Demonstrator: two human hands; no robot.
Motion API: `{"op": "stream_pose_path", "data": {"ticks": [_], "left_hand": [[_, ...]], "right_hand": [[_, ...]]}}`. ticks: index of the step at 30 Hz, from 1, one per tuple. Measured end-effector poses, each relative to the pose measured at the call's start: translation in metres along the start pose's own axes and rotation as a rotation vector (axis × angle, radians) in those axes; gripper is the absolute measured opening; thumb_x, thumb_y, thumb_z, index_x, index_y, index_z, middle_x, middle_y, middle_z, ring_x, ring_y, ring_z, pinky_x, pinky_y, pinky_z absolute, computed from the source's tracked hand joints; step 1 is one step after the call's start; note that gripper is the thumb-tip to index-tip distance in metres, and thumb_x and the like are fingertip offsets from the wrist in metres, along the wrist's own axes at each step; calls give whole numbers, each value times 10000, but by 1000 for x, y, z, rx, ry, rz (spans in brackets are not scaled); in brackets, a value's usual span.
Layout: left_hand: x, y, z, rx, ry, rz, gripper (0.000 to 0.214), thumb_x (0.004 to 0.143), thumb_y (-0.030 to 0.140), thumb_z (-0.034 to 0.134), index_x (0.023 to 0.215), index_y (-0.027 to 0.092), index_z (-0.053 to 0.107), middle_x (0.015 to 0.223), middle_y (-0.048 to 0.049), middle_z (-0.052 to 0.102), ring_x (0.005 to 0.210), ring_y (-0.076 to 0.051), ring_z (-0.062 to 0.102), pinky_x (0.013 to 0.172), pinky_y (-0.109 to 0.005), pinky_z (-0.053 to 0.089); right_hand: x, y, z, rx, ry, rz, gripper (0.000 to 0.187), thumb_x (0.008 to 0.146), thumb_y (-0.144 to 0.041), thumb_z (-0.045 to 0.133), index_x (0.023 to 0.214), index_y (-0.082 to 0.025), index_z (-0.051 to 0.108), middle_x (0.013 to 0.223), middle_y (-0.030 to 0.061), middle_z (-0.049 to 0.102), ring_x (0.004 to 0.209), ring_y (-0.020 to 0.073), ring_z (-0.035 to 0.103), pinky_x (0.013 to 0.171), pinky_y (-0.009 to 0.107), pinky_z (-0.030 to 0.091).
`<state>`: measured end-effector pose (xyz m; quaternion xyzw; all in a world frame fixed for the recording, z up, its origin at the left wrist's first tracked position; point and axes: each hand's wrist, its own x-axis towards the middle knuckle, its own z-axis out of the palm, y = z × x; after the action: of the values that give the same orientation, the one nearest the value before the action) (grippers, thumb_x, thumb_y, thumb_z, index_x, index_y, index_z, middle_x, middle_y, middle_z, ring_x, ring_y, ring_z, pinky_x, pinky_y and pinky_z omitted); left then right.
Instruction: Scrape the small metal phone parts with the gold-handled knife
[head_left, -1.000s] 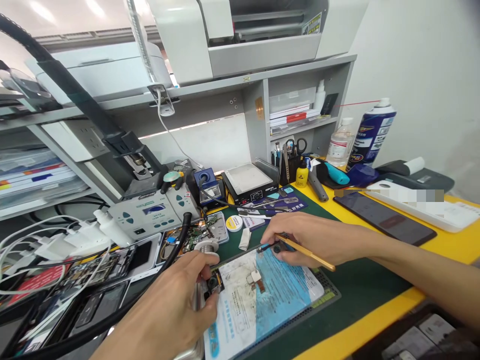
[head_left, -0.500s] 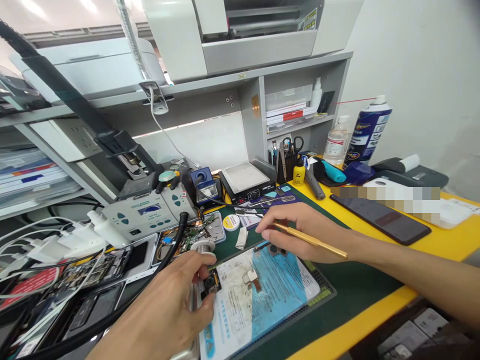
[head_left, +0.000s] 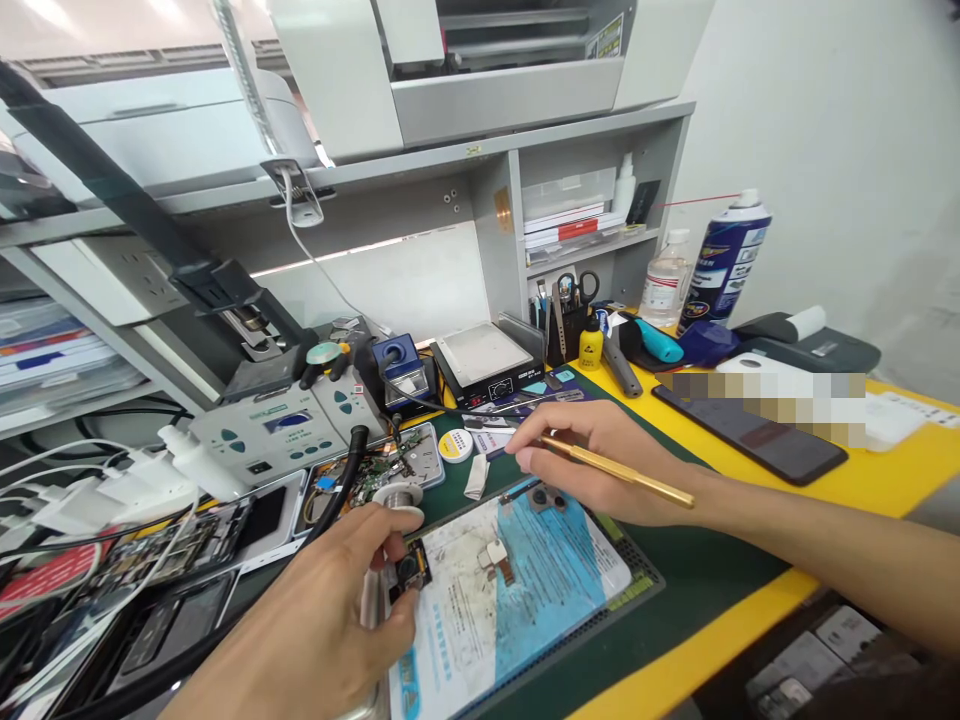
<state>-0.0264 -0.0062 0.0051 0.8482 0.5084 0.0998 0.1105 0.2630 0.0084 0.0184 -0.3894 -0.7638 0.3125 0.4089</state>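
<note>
My left hand (head_left: 330, 600) curls its fingers and thumb around the edges of a small black camera module (head_left: 411, 568) at the left border of a printed blue and white work pad (head_left: 465, 640). In my right hand (head_left: 600, 450) is a slim gold pen-shaped tool (head_left: 622, 470), pinched between thumb and fingers; its working end is hidden. Below that hand, another dark camera part (head_left: 541, 498) lies on the pad's far edge. A small white and copper-coloured flex piece (head_left: 496, 560) rests mid-pad. Beside my left fingers stands a solder wire spool (head_left: 397, 497).
A parts tray (head_left: 431, 450) and a rework station (head_left: 270, 430) sit at the left, with a black hose (head_left: 352, 470) arching near my left hand. Behind are a hot plate (head_left: 484, 355) and a yellow bottle (head_left: 591, 345). A phone (head_left: 750, 435) lies at the right.
The camera view has shifted slightly, so the scene sits a little further left. Both hands keep nearly the same pose and grip.
</note>
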Motion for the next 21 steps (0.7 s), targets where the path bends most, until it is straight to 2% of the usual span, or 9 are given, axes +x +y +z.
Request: {"op": "stream_pose_path", "data": {"ticks": [4, 12, 17, 21], "left_hand": [[-3, 6, 1, -33, 51, -56, 395, 828, 380, 524, 1200, 272, 603, 987, -11, 670, 804, -179, 639, 680, -296, 485], [-3, 8, 3, -40, 94, -17, 348, 812, 368, 546, 1135, 268, 623, 933, 5, 674, 731, -160, 618, 765, -304, 514], [-1, 2, 1, 14, 90, 42, 353, 821, 367, 559, 1150, 259, 626, 884, 7, 683, 702, -159, 640, 645, -265, 512], [2, -5, -1, 72, 73, 97, 372, 829, 386, 574, 1173, 255, 623, 886, 2, 695, 733, -166, 670, 631, -254, 535]], "right_hand": [[0, 0, 0, -28, 8, -10, 89, 911, -188, 634, 919, -127, 698, 650, -22, 596, 531, 83, 503, 472, 184, 394], [-1, 0, 1, -25, 6, -3, 95, 912, -191, 632, 929, -127, 700, 663, -16, 608, 536, 88, 511, 486, 196, 398], [0, 1, 1, 7, 45, 47, 115, 911, -234, 640, 929, -142, 707, 699, 4, 624, 557, 110, 527, 494, 216, 410], [1, 0, 0, 84, 56, 79, 107, 905, -233, 645, 917, -142, 701, 686, -3, 606, 549, 108, 497, 477, 217, 392]]}}
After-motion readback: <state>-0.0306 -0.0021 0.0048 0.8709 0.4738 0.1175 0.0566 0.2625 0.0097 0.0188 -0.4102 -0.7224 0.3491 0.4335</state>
